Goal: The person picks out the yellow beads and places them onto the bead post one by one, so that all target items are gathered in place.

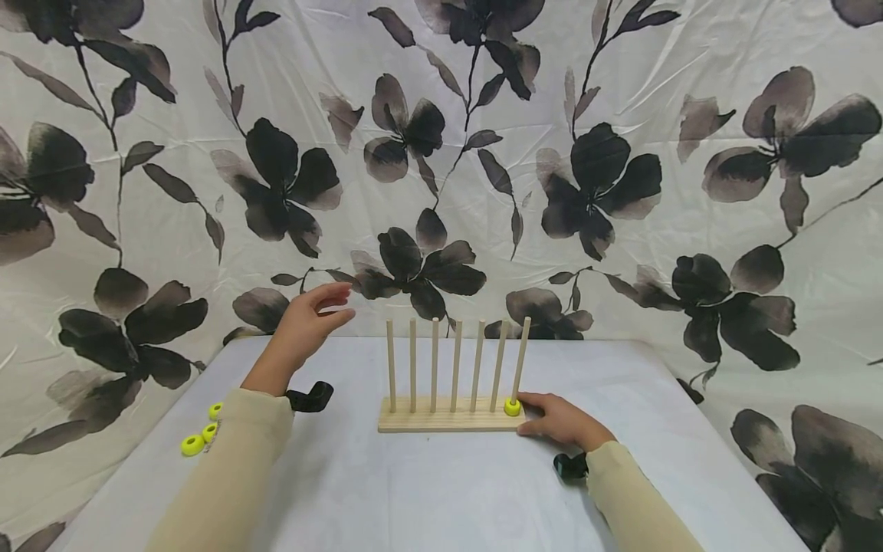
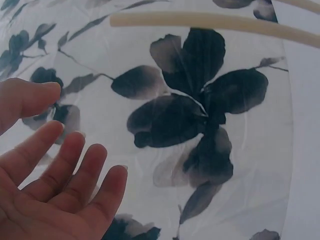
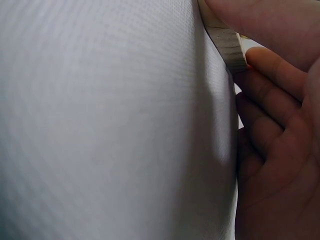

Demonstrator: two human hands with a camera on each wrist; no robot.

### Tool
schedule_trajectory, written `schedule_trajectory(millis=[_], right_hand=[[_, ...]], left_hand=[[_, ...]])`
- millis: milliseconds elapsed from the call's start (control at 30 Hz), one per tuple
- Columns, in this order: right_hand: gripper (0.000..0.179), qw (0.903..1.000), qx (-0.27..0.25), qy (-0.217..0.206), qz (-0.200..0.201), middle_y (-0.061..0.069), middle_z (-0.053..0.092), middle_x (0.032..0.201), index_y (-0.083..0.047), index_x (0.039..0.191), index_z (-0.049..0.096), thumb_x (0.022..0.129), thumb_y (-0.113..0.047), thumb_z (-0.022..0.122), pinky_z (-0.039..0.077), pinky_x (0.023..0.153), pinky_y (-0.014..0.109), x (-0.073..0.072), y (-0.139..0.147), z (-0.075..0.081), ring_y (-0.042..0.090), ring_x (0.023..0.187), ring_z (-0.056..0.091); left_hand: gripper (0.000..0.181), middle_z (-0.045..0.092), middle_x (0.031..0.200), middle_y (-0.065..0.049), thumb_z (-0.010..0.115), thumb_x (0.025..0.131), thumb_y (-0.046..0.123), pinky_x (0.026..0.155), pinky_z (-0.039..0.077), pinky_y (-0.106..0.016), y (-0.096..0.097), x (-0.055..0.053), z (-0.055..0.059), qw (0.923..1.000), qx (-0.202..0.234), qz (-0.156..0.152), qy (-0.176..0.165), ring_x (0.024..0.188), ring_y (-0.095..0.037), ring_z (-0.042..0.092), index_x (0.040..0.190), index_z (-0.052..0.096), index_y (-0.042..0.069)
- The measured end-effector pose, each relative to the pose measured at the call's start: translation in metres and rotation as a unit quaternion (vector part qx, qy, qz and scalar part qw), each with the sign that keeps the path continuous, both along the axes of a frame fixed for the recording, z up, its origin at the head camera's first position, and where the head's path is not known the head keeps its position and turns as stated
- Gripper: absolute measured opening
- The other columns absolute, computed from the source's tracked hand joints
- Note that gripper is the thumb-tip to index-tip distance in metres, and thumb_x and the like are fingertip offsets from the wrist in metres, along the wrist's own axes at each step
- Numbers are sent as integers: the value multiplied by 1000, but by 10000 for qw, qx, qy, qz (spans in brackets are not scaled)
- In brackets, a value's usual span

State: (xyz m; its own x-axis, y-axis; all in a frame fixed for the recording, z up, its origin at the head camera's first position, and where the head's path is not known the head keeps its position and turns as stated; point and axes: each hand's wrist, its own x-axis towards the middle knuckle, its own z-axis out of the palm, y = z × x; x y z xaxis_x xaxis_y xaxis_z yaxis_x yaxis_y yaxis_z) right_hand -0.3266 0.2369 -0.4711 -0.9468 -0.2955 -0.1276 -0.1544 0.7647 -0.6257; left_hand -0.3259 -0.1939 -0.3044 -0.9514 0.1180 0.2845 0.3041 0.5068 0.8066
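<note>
A wooden peg rack point(image 1: 441, 420) with several upright dowels stands on the table. One yellow ring point(image 1: 512, 407) sits at the foot of its rightmost dowel. My right hand point(image 1: 562, 422) holds the right end of the base, thumb at the front and fingers behind; the right wrist view shows the base end point(image 3: 231, 50) between thumb and fingers. Raised above the table, left of the rack, my left hand point(image 1: 306, 326) has relaxed fingers and nothing in it. In the left wrist view, part of a dowel point(image 2: 200, 21) crosses above that hand point(image 2: 55, 185).
Three yellow rings point(image 1: 193, 445) lie at the table's left side, beside my left sleeve point(image 1: 234, 460). The white table point(image 1: 441, 491) meets a floral cloth backdrop point(image 1: 428, 192) behind the rack. Each wrist carries a black device point(image 1: 312, 397).
</note>
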Motion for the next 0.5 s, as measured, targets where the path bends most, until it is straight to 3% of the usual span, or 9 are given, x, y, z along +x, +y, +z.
schedule_trajectory(millis=[233,500], right_hand=[[74,10000,37,45,64,11,45,149,-14,144,48,80,-38,77,30,114,57,1,0,0,37,142,35],[73,10000,17,56,37,10,45,150,-15,144,48,81,-38,77,29,114,57,2,0,1,36,142,34]], left_hand=[[59,46,146,-13,64,94,30,103,45,-55,-18,2,-7,9993,-185,278,-138,131,-36,47,147,42,17],[60,46,145,-16,63,94,30,104,44,-55,-35,4,-18,9989,-162,409,-136,131,-35,46,147,41,12]])
